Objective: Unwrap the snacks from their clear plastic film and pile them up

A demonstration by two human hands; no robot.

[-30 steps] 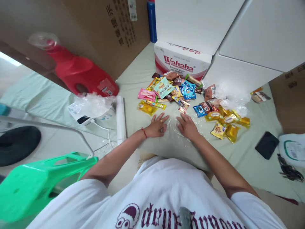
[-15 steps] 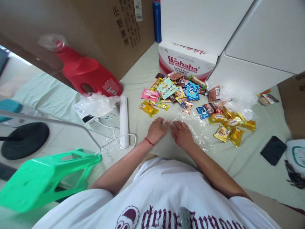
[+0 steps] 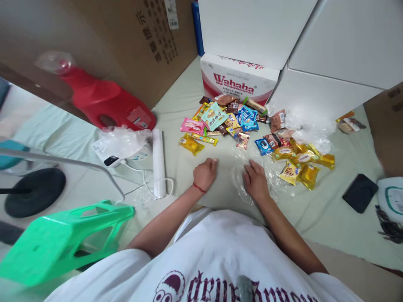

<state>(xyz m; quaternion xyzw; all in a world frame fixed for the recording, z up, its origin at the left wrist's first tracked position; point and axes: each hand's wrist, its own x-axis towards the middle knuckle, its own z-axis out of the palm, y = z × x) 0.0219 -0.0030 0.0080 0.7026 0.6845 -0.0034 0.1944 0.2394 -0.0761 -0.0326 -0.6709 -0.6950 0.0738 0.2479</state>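
My left hand (image 3: 205, 174), with a red string at the wrist, rests on the pale green cloth with its fingers curled in; nothing shows in it. To its right, my right hand (image 3: 255, 181) lies palm down with fingers slightly apart, at a crumpled clear plastic wrapper (image 3: 241, 184) that spreads on both sides of it. Beyond the hands sits a pile of wrapped snacks, including a mint green packet (image 3: 214, 116), a pink packet (image 3: 192, 126) and a yellow packet (image 3: 191, 144). Farther right are a blue packet (image 3: 263, 147) and several yellow-wrapped snacks (image 3: 308, 176).
A Wahaha carton (image 3: 236, 82) stands behind the snacks. On the left are a red bottle (image 3: 110, 100), a white power strip (image 3: 159, 163) with its cable, and a green stool (image 3: 56, 239). Bubbly clear plastic (image 3: 311, 126) and a black wallet-like object (image 3: 359, 193) lie right.
My hands have moved apart: the right one has shifted right onto the clear wrapper, while the left one's fingers have curled in. The camera view has shifted slightly.
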